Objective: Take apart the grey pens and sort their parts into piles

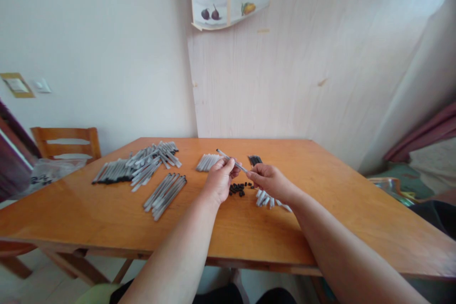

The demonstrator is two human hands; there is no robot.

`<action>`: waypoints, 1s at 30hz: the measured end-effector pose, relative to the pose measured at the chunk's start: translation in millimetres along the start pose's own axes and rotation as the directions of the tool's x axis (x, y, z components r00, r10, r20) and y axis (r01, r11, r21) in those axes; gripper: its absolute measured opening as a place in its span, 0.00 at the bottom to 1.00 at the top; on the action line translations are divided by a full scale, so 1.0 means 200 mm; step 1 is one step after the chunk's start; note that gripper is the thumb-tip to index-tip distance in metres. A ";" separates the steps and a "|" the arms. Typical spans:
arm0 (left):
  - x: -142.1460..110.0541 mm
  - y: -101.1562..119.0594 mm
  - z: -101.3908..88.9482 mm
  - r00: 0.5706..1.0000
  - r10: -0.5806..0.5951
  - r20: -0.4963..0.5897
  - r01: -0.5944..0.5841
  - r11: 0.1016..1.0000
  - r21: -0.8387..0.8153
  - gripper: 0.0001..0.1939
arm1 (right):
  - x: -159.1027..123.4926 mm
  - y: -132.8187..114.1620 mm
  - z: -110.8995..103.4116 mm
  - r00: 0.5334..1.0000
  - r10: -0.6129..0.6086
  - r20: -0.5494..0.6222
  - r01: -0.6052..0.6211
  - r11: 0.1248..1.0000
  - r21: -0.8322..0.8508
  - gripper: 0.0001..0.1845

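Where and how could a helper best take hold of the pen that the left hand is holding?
Probably at the free far end of the pen, pinched crosswise from the far side: this thin end sticks out beyond the left hand, pointing leftward and away, while the right hand is at the near end.

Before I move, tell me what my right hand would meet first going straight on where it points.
Most likely the left hand, which grips the pen just ahead of the right hand; from one view, depth is unclear.
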State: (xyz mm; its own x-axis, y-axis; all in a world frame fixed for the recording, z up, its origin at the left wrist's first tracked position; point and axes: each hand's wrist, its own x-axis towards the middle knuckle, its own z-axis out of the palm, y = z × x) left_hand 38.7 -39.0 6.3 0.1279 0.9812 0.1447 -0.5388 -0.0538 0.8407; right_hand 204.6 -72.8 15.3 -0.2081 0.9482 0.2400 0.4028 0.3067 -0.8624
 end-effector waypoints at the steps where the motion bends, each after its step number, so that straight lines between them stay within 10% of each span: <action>1: 0.01 0.01 -0.01 1.000 0.012 -0.029 -0.012 1.000 -0.008 0.13 | 0.00 0.00 -0.01 1.000 -0.008 -0.016 0.007 0.999 -0.039 0.19; 6: 0.06 0.09 -0.12 0.951 0.128 -0.282 -0.141 0.990 -0.028 0.15 | -0.02 0.02 -0.10 0.993 -0.054 -0.108 0.026 0.969 -0.244 0.19; 21: 0.04 0.12 -0.14 0.939 0.247 -0.241 -0.169 0.938 0.302 0.15 | -0.01 0.26 -0.40 0.981 0.143 -0.130 -0.192 0.807 -0.559 0.07; 30: 0.04 0.10 -0.13 0.966 0.167 -0.197 -0.123 0.969 0.216 0.15 | -0.01 0.29 -0.41 0.978 0.191 -0.084 -0.205 0.800 -0.563 0.09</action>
State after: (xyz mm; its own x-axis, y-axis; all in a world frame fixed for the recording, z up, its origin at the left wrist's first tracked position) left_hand 7.2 -28.0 9.7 -0.1303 0.9755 0.1772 -0.3582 -0.2130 0.9090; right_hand 300.9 -50.1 1.6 -0.0517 0.9929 0.1074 0.8671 0.0979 -0.4883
